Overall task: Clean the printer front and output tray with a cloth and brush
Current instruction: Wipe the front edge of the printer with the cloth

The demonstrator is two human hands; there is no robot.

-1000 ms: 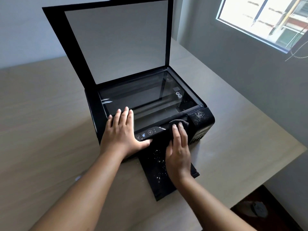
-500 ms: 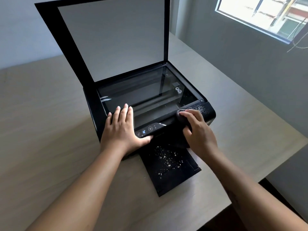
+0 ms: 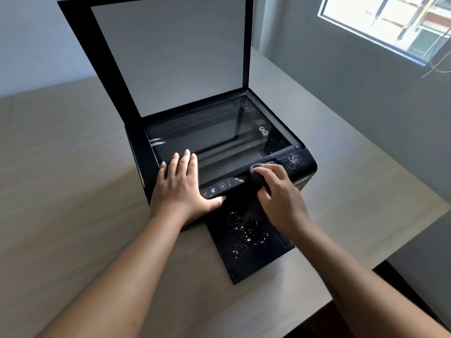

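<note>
Curled fingers of the right hand [image 3: 280, 198] bunch a dark, soft cloth [image 3: 258, 170] and press it onto the printer [image 3: 139, 162] along its front top edge, just right of the glossy control panel [image 3: 220, 186]. Pale dust [image 3: 294, 161] speckles the rounded corner beside it, probably the next patch to wipe. The left hand [image 3: 183, 189] lies flat on the front left corner, fingers straight and together, seemingly to steady the light plastic body. Below, the flat black output tray [image 3: 244, 262] carries scattered white crumbs [image 3: 246, 230]. The lid [image 3: 170, 57] stands raised over smooth glass [image 3: 214, 132], all on a pale wood-grain table [image 3: 61, 167].
</note>
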